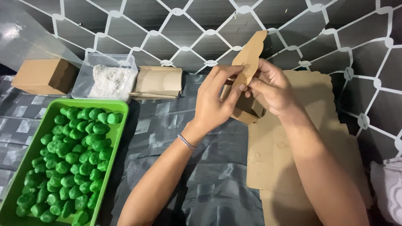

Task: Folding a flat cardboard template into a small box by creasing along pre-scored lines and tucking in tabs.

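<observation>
Now, my left hand [215, 100] and right hand [272, 88] both pinching a brown die-cut cardboard box blank [248, 58], green tray of green sweets [104, 167] at my left.

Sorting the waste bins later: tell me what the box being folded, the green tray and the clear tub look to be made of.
Box in the left hand and right hand: thin brown card, matte, creased at the folds. Green tray: probably plastic, smooth with a slight sheen and a moulded rim. Clear tub: likely plastic, see-through walls showing the white flakes inside.
</observation>
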